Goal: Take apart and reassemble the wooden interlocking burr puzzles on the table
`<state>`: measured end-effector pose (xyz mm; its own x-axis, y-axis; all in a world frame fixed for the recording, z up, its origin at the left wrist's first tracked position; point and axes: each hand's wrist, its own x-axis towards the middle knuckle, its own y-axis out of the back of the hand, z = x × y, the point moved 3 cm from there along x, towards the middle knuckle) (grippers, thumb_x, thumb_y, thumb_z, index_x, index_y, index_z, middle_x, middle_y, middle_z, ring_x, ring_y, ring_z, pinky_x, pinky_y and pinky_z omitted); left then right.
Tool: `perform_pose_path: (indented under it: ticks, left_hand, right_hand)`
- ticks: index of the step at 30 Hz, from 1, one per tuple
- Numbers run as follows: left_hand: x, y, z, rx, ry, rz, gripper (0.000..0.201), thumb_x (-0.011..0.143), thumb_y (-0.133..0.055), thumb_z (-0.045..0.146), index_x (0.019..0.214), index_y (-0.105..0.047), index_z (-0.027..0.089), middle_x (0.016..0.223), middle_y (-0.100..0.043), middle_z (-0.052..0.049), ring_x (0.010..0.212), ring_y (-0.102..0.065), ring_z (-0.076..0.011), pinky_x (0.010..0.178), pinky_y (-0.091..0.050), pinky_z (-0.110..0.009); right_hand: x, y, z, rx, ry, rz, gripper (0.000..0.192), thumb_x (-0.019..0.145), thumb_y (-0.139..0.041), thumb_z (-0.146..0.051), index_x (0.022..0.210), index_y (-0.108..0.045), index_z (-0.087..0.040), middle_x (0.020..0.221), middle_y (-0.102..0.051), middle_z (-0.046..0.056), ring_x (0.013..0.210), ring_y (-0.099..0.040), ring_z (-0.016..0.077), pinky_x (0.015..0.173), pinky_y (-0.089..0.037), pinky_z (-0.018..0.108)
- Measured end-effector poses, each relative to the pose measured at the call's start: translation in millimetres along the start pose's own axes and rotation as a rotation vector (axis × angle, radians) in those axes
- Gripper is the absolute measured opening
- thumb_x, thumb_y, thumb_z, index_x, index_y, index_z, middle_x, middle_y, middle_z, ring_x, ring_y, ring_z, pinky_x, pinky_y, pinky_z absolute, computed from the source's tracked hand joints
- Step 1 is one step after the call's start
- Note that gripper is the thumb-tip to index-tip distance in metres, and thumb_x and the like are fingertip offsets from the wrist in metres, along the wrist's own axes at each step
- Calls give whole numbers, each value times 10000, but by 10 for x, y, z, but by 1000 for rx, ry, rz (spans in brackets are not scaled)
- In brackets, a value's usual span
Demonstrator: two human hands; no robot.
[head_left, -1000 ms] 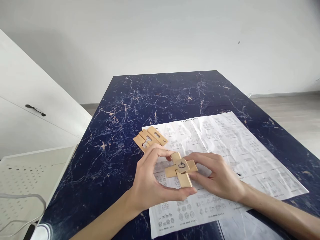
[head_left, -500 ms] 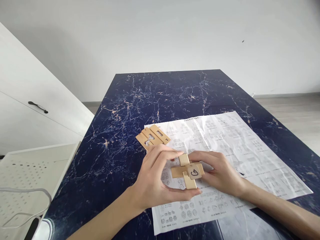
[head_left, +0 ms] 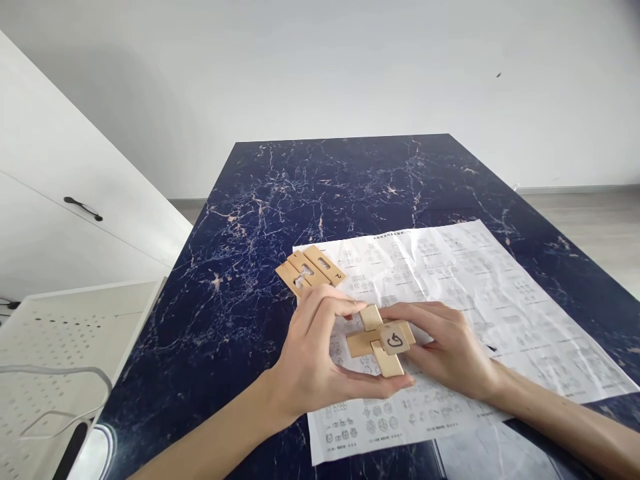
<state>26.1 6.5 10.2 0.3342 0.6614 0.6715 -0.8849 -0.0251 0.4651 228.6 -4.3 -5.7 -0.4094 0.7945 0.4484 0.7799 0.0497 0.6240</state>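
A: Your left hand (head_left: 313, 360) and right hand (head_left: 445, 350) both grasp the pale wooden cross-shaped interlocking puzzle (head_left: 381, 340) just above the white printed instruction sheet (head_left: 480, 287). Pinch the crossing bars firmly, I'd say, and slide the marked piece squarely.

B: Any containers?

A: None that I see; three loose slotted wooden pieces (head_left: 310, 268) lie flat on the sheet's corner.

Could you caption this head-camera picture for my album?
Left hand and right hand hold a cross-shaped wooden puzzle above a printed paper sheet.
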Motion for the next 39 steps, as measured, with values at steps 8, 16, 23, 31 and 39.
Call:
perform_pose_path:
  ticks: [8, 16, 23, 31, 39]
  left_hand:
    - [15, 6, 7, -21, 12, -49, 751, 657, -985, 559, 1185, -563, 231, 1004, -668, -44, 866, -695, -229, 765, -605, -394]
    - [11, -8, -69, -134, 161, -128, 692, 646, -994, 483, 1134, -567, 242, 988, -659, -22, 838, -670, -204, 738, -571, -360]
    - [32, -8, -131, -330, 444, -218, 509, 672, -934, 512, 945, -624, 216, 842, -670, -16, 723, -612, -177, 647, -526, -326]
    - [65, -97, -51, -958, 777, -508, 645, 855, -639, 849, 878, -684, 206, 690, -670, -29, 517, -603, -154, 529, -559, -312]
    - [-18, -130, -42, -1050, 1016, -777, 821, 1004, -251, 849, 827, -714, 195, 547, -646, -26, 424, -624, -167, 564, -601, -321]
  right_hand:
    - [-23, 13, 56, 59, -23, -57, 225, 1025, -593, -146, 1195, -706, -240, 878, -808, -8, 638, -739, 146, 567, -575, 247]
    - [-35, -6, 70, 9, -30, -95, 175, 1104, -597, -337, 1150, -712, -213, 767, -773, 10, 561, -691, 154, 539, -557, 269]
    - [-2, -7, -13, 50, 22, -99, 376, 1093, -579, -542, 904, -631, -221, 699, -690, 11, 558, -637, 160, 502, -503, 289]
    - [-5, 74, 51, 242, -41, 39, 695, 873, -766, -736, 1341, -559, -266, 1140, -682, 110, 1034, -689, 302, 889, -596, 447]
    - [67, 36, 44, 577, -115, -204, 569, 989, -675, -655, 1383, -633, -247, 1221, -696, 116, 1036, -701, 278, 892, -589, 424]
